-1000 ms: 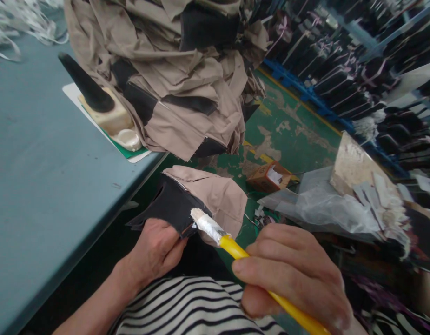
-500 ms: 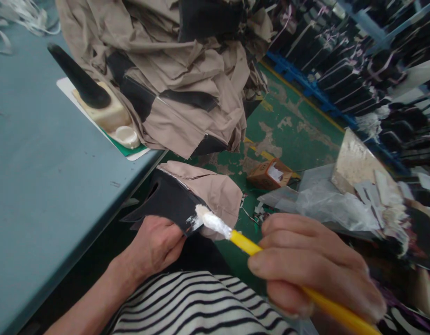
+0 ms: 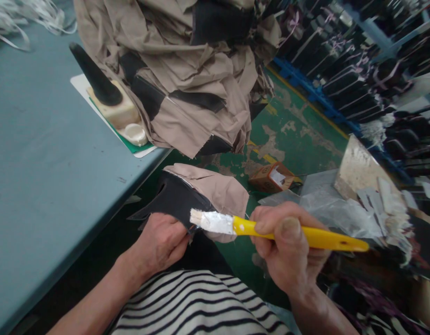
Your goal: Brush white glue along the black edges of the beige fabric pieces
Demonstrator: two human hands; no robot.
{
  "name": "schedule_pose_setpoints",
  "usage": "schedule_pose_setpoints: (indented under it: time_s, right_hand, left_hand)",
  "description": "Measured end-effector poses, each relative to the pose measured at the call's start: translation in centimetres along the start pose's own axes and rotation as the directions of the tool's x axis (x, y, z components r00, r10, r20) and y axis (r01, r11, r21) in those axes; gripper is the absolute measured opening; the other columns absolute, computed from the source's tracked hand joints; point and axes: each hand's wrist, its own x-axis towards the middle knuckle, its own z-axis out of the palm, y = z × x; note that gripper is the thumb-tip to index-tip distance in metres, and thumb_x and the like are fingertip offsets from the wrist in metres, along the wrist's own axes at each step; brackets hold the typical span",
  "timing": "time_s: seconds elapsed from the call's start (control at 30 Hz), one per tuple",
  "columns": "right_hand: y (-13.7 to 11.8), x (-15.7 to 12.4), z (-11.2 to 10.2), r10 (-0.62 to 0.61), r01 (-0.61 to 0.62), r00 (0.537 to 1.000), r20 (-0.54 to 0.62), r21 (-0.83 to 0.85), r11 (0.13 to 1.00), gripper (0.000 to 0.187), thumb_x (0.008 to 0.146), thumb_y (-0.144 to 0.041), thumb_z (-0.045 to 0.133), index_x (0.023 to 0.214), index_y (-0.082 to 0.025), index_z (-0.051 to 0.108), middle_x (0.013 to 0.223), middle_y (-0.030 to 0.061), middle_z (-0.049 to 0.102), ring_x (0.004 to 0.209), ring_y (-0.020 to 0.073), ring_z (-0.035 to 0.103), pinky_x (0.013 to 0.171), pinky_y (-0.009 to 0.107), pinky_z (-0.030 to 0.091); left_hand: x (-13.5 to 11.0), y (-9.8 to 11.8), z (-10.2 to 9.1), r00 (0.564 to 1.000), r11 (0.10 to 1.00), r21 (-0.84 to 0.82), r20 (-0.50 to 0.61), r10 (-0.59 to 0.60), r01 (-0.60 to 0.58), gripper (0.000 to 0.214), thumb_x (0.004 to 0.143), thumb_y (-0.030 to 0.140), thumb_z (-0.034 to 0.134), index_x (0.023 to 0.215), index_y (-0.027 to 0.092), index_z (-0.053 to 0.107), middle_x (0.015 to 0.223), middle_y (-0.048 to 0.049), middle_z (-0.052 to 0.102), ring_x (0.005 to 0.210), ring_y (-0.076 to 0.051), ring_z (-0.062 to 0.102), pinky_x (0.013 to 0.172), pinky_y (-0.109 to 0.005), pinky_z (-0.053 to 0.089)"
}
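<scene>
My left hand [image 3: 168, 239] is closed on the lower edge of a black fabric piece [image 3: 173, 193], which is joined along a seam to beige cloth [image 3: 221, 188]. In my right hand [image 3: 291, 246] is a paintbrush [image 3: 215, 222] with a yellow handle, gripped between thumb and fingers. White paste coats its ferrule and lower bristles. The bristle tip lies over the black piece near my left fingers; whether it touches the fabric I cannot tell. My left fingertips are hidden behind the black piece.
A large heap of beige and black cloth [image 3: 187, 70] hangs over the corner of the blue-grey table [image 3: 61, 186]. Beside it stands a cream plastic container [image 3: 113, 104] with a black spout. A cardboard box [image 3: 267, 177] sits on the green floor; stacked black pieces [image 3: 326, 60] fill the right background.
My right hand has turned over, so its thumb now shows and the brush lies nearly level. The bristles have shifted slightly left and down. My left hand keeps its hold on the fabric.
</scene>
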Motion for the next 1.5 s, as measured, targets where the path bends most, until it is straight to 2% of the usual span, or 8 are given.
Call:
schedule_pose_setpoints:
  time_s: [0.17, 0.37, 0.57, 0.73, 0.93, 1.17, 1.37, 1.5]
  right_hand:
    - [0.8, -0.1, 1.1, 0.199, -0.197, 0.980, -0.017, 0.067, 0.978, 0.046, 0.101, -0.054, 0.066, 0.071, -0.020, 0.066, 0.041, -0.0085, 0.043, 0.033, 0.0072, 0.039, 0.038, 0.019, 0.035]
    - [-0.1, -0.6, 0.3, 0.163, -0.158, 0.979, -0.124, 0.046, 0.986, 0.042, 0.101, -0.050, 0.067, 0.071, -0.020, 0.067, 0.042, -0.0081, 0.045, 0.033, 0.0064, 0.039, 0.038, 0.019, 0.037]
    - [-0.2, -0.4, 0.6, 0.214, -0.212, 0.976, 0.027, -0.072, 0.975, 0.046, 0.102, -0.053, 0.064, 0.070, -0.019, 0.067, 0.041, -0.0069, 0.045, 0.033, 0.0074, 0.041, 0.034, 0.018, 0.031]
    - [-0.7, 0.3, 0.0, 0.202, -0.202, 0.979, -0.018, -0.058, 0.978, 0.045, 0.100, -0.052, 0.067, 0.068, -0.019, 0.067, 0.041, -0.0076, 0.042, 0.033, 0.0071, 0.038, 0.034, 0.019, 0.030]
    - [-0.8, 1.3, 0.2, 0.252, -0.241, 0.960, 0.123, -0.098, 0.966, 0.050, 0.099, -0.055, 0.064, 0.064, -0.020, 0.061, 0.042, -0.0070, 0.041, 0.036, 0.0081, 0.040, 0.036, 0.020, 0.031]
    - [-0.6, 2.3, -0.6, 0.282, -0.278, 0.952, 0.116, -0.051, 0.959, 0.045, 0.097, -0.052, 0.066, 0.065, -0.021, 0.061, 0.041, -0.0085, 0.038, 0.035, 0.0075, 0.037, 0.038, 0.022, 0.031]
    - [1.0, 3.3, 0.0, 0.398, -0.408, 0.863, 0.312, -0.034, 0.912, 0.047, 0.093, -0.059, 0.066, 0.068, -0.019, 0.063, 0.041, -0.0096, 0.038, 0.036, 0.0068, 0.035, 0.039, 0.020, 0.034]
    - [1.5, 4.2, -0.7, 0.422, -0.433, 0.840, 0.342, -0.049, 0.900, 0.047, 0.093, -0.060, 0.067, 0.068, -0.019, 0.063, 0.039, -0.0108, 0.036, 0.034, 0.0058, 0.032, 0.039, 0.019, 0.036]
  left_hand:
    - [-0.8, 0.4, 0.3, 1.000, 1.000, -0.003, 0.003, -0.006, 0.006, 0.035, 0.089, 0.001, 0.045, 0.062, 0.022, 0.047, 0.048, 0.0035, 0.045, 0.042, -0.014, 0.037, 0.048, -0.033, 0.025]
    - [-1.2, 0.7, 0.8, 1.000, 1.000, 0.004, -0.002, -0.006, 0.006, 0.035, 0.090, 0.003, 0.045, 0.062, 0.023, 0.049, 0.050, 0.0022, 0.049, 0.043, -0.015, 0.042, 0.048, -0.033, 0.028]
    - [-1.5, 0.8, 1.1, 1.000, 1.000, 0.001, 0.008, 0.023, -0.023, 0.037, 0.090, 0.003, 0.044, 0.059, 0.023, 0.047, 0.047, 0.0029, 0.045, 0.041, -0.014, 0.038, 0.047, -0.032, 0.027]
    - [-1.7, 1.0, 1.2, 1.000, 1.000, 0.002, 0.019, 0.020, -0.020, 0.036, 0.092, 0.003, 0.045, 0.062, 0.022, 0.051, 0.052, 0.0012, 0.052, 0.044, -0.014, 0.045, 0.049, -0.031, 0.029]
    - [-1.8, 1.1, 1.1, 0.999, 0.999, 0.006, 0.004, 0.044, -0.044, 0.039, 0.093, 0.003, 0.044, 0.059, 0.022, 0.049, 0.049, 0.0018, 0.051, 0.042, -0.014, 0.042, 0.048, -0.032, 0.028]
    - [-1.9, 1.4, 1.0, 0.999, 0.999, 0.001, -0.007, 0.034, -0.034, 0.040, 0.092, 0.004, 0.044, 0.057, 0.022, 0.050, 0.050, 0.0000, 0.053, 0.043, -0.014, 0.044, 0.049, -0.033, 0.030]
    - [-1.6, 1.2, 1.0, 0.999, 0.997, -0.057, -0.001, 0.052, -0.052, 0.037, 0.089, 0.002, 0.043, 0.058, 0.022, 0.048, 0.050, 0.0016, 0.050, 0.044, -0.014, 0.042, 0.049, -0.032, 0.028]
    - [-1.5, 1.4, 1.1, 0.998, 0.992, -0.114, 0.018, 0.058, -0.056, 0.036, 0.089, 0.001, 0.044, 0.061, 0.022, 0.049, 0.054, 0.0003, 0.055, 0.048, -0.014, 0.045, 0.050, -0.033, 0.030]
